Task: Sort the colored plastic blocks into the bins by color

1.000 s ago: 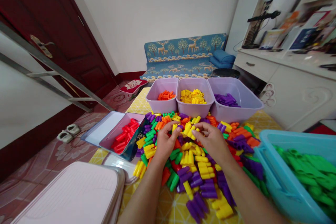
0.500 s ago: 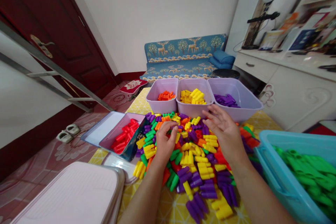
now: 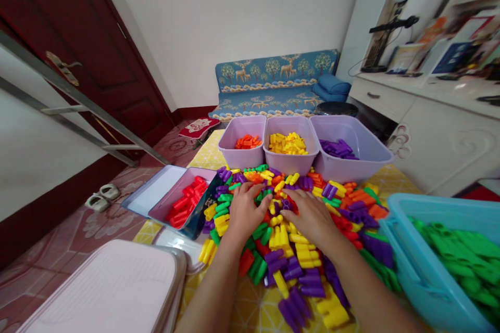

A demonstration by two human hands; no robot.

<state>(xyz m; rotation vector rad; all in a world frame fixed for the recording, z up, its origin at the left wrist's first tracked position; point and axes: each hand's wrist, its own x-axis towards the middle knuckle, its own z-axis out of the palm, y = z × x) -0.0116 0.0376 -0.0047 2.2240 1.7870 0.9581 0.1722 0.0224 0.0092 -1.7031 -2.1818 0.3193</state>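
Coloured pieces [image 3: 304, 255] lie mostly mixed on the counter [image 3: 246, 307], frame centre; tubs [image 3: 289, 165] above hold few sorted ones. Left hand [image 3: 246, 210] and right hand [image 3: 308, 217] rest on them, fingers spread, gripping nothing visible.

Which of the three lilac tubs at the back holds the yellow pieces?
The middle tub; the left tub holds orange pieces and the right tub purple pieces.
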